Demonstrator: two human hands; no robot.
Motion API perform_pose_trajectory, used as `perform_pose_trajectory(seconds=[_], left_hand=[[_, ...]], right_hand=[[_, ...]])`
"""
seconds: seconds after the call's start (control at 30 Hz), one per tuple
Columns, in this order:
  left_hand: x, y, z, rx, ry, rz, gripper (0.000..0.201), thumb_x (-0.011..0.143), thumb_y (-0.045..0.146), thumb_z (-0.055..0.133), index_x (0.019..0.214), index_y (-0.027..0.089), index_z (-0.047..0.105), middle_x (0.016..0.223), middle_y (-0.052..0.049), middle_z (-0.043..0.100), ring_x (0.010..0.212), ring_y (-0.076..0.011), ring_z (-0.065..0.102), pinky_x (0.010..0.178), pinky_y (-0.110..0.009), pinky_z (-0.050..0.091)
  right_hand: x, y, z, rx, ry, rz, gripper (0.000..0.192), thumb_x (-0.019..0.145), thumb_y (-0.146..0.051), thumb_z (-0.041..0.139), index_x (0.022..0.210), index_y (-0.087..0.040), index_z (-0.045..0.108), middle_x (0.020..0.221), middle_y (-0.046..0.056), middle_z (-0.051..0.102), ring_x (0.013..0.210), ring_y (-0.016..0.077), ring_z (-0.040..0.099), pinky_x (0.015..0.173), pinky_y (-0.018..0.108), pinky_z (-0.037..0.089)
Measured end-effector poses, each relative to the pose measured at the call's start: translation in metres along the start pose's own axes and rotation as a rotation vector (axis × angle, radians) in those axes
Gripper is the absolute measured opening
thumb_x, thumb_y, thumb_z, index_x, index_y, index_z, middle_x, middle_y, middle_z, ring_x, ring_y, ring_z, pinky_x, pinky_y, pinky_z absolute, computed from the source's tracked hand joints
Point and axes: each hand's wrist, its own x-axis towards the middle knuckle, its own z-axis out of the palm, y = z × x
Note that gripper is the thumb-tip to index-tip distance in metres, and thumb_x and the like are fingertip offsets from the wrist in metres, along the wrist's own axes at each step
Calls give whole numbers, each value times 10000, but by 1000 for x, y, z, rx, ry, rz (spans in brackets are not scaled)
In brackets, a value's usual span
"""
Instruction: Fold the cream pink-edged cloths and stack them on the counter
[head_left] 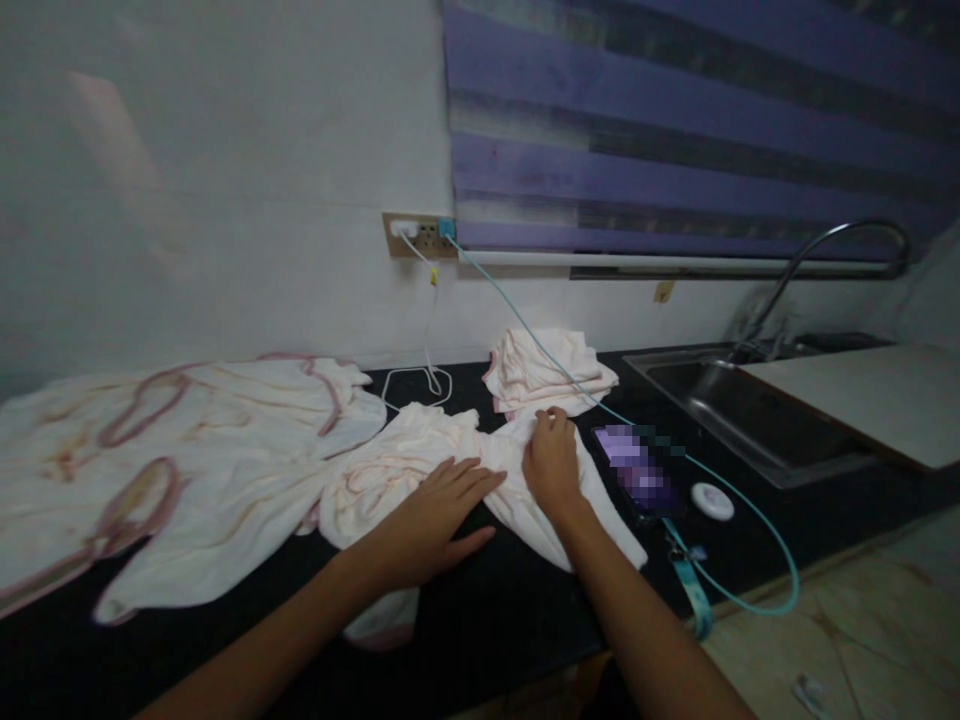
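Observation:
A rumpled white garment (390, 470) lies on the black counter in front of me, with a flatter part (525, 500) stretching to the right. My left hand (442, 510) rests palm down on its bunched middle, fingers stretched out and thumb apart. On the right part, my right hand (553, 465) has its fingers curled onto the cloth near its far edge; the fingertips are partly hidden. To the left spreads a larger white garment (225, 430) with pink trim, touching or overlapping the rumpled one. Behind my right hand sits a folded stack of white cloth (551, 365) with pink edging.
Right of the cloth lie a phone (634, 475), a round white object (712, 502) and a strap (691, 590). A teal cable (757, 520) runs from the wall socket (424, 236) across the counter (510, 620). Farther right are a steel sink (675, 385) and a white board (862, 395).

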Motion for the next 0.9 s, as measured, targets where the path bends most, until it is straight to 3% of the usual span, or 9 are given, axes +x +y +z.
perform_pose_trajectory(seconds=[0.07, 0.13, 0.23, 0.3, 0.43, 0.53, 0.7, 0.8, 0.9], left_hand=[[1, 0, -2, 13, -37, -30, 570, 978, 378, 617, 1505, 218, 473, 1324, -122, 636, 1279, -291, 546, 1193, -555, 330], [2, 1, -5, 31, -58, -53, 439, 991, 377, 592, 1391, 195, 585, 1151, -105, 680, 1145, -272, 600, 1164, -552, 356], [2, 4, -10, 55, -92, -32, 263, 1013, 367, 544, 1044, 171, 717, 947, -86, 686, 952, -243, 624, 1004, -484, 472], [1, 8, -13, 69, -54, 38, 308, 1017, 358, 531, 839, 170, 698, 864, -77, 661, 856, -222, 603, 858, -418, 497], [-1, 17, -17, 34, 66, 300, 378, 980, 322, 602, 634, 170, 604, 938, -83, 658, 932, -214, 594, 839, -383, 477], [-3, 21, -19, 2, 8, 381, 341, 969, 308, 619, 655, 173, 612, 990, -84, 683, 964, -204, 621, 848, -360, 493], [-4, 29, -19, 128, -260, 196, 346, 991, 403, 559, 724, 197, 633, 811, -34, 690, 732, -195, 671, 601, -310, 456], [0, 36, -17, 126, -327, -25, 309, 1023, 434, 481, 927, 219, 682, 869, -45, 737, 782, -242, 718, 649, -342, 505], [4, 37, -16, 159, -318, -334, 441, 1072, 387, 300, 1033, 191, 693, 922, -106, 761, 857, -294, 742, 751, -420, 547]], right_hand=[[0, 6, 2, -20, -9, -45, 385, 896, -111, 487, 1258, -105, 616, 1425, 201, 511, 1328, 318, 423, 1104, 423, 394], [1, 11, 3, -35, -21, -100, 360, 892, -134, 504, 1221, -96, 645, 1404, 199, 541, 1371, 331, 381, 1142, 435, 366], [3, 15, 4, -23, -22, -184, 481, 880, -126, 503, 1351, -79, 586, 1381, 183, 583, 1433, 323, 335, 1207, 448, 296], [4, 17, 6, 24, -45, -260, 584, 888, -111, 468, 1470, -66, 479, 1403, 176, 584, 1435, 281, 368, 1221, 418, 287], [4, 25, 8, 119, -179, -360, 631, 944, -133, 380, 1571, -76, 336, 1484, 173, 548, 1377, 214, 482, 1164, 359, 367], [2, 27, 8, 42, -236, -285, 582, 982, -224, 388, 1549, -94, 407, 1519, 163, 533, 1472, 284, 385, 1210, 445, 293], [0, 23, 9, -77, -257, -138, 629, 1009, -388, 386, 1585, -136, 399, 1653, 102, 375, 1553, 380, 216, 1253, 525, 129], [1, 20, 11, -106, -258, -57, 680, 1009, -449, 389, 1604, -122, 363, 1682, 131, 300, 1571, 372, 175, 1252, 499, 117], [2, 19, 13, -120, -252, 0, 714, 1004, -464, 392, 1598, -70, 356, 1675, 181, 289, 1569, 360, 194, 1251, 474, 117]])
